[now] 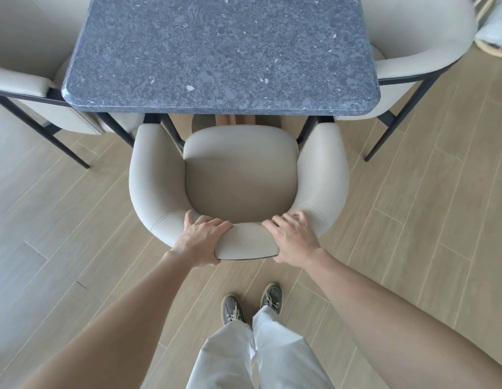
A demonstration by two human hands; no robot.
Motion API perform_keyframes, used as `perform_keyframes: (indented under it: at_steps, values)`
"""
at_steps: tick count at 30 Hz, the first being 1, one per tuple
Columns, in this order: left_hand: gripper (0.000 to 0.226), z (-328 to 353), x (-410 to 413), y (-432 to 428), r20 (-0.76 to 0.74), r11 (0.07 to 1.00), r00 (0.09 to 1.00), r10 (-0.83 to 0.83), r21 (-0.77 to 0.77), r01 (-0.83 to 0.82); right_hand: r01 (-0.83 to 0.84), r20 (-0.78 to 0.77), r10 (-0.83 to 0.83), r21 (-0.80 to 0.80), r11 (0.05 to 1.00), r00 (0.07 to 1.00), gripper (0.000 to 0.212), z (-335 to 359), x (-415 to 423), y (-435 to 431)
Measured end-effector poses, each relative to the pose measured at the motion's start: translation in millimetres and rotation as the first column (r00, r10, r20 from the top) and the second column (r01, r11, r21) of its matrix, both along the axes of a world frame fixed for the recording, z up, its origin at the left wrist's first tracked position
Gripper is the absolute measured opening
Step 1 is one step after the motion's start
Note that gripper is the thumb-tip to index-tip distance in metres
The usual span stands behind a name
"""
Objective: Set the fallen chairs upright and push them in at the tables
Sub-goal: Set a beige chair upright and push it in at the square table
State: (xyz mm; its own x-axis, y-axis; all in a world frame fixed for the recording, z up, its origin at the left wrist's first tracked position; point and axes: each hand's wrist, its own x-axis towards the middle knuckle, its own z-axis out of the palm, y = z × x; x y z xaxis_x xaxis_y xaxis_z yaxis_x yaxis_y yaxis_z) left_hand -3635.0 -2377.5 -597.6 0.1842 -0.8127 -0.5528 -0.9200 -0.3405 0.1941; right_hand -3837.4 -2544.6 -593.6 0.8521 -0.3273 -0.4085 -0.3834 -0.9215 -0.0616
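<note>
Standing upright at the near short edge of the blue-grey speckled stone table [221, 51], the cream padded armchair with a curved wraparound back [238, 175] has its arm tips reaching that edge, and most of its seat is still out from under the table. The left hand [200, 238] and right hand [293, 240] both grip the back's top rim on the side farthest from the table, fingers curled over it. Two matching cream armchairs on dark metal legs stand at the table's long sides, one left [25, 85], one right [418, 37].
</note>
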Motion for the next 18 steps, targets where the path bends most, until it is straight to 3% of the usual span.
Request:
perform_keyframes:
  at_steps: [18]
  values:
    - [0.069,8,12,30,0.113,0.999,0.994,-0.005,0.038,0.001,0.016,0.037,-0.018,0.055,0.998,0.999,0.077,-4,12,32]
